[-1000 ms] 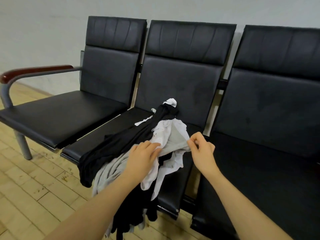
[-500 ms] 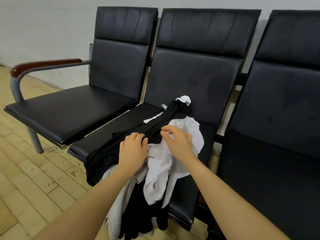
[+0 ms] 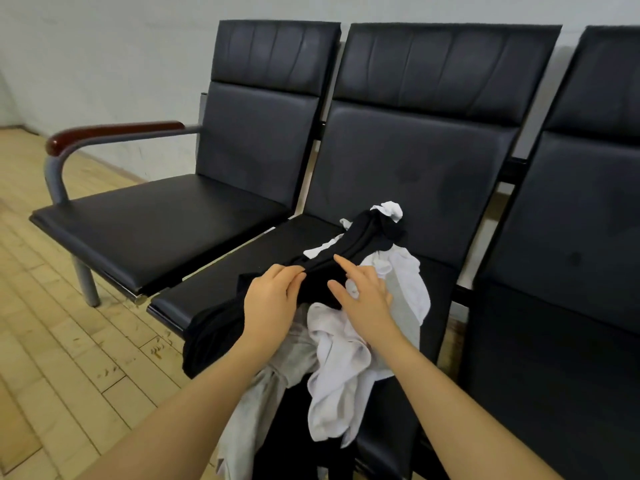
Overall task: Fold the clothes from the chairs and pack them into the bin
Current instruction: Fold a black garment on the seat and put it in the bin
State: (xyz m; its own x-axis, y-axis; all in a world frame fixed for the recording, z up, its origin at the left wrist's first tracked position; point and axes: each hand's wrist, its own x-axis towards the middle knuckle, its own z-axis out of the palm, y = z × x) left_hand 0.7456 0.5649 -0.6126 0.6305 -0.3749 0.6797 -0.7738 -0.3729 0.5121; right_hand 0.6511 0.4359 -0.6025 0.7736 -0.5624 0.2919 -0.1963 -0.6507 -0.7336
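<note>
- Nearest us, our two forearms enter from the bottom edge; elbows and everything behind them are cut off.
- The heap of clothes [image 3: 332, 341] hangs over the front edge of the middle chair [image 3: 408, 168]; its lower end runs out of view at the bottom, so we cannot tell how far it drops or how many garments it holds.
- A grey garment [image 3: 252, 403] and a white garment [image 3: 339, 372] droop over that front edge, with dark cloth between them that is hard to separate from the black seat.
- Our left hand [image 3: 272, 303] lies on the black garment [image 3: 349, 251], fingers [image 3: 294, 271] curled and bunched at its fold; they appear to pinch the cloth, though the tips are partly hidden by it.
- Our right hand [image 3: 363, 299] rests just beside it on the white cloth, fingers straight and slightly spread, the forefinger touching the black garment's ridge.
- The black garment runs as a twisted band from the left front corner of the seat to a white bunch [image 3: 391, 209] near the backrest.
- The left chair [image 3: 166, 216], with its wooden armrest [image 3: 114, 131], shows a bare seat; the right chair [image 3: 571, 306] is cut off at the frame edge.
- Wooden floor [image 3: 52, 323] lies open to the left; no bin shows in view.
</note>
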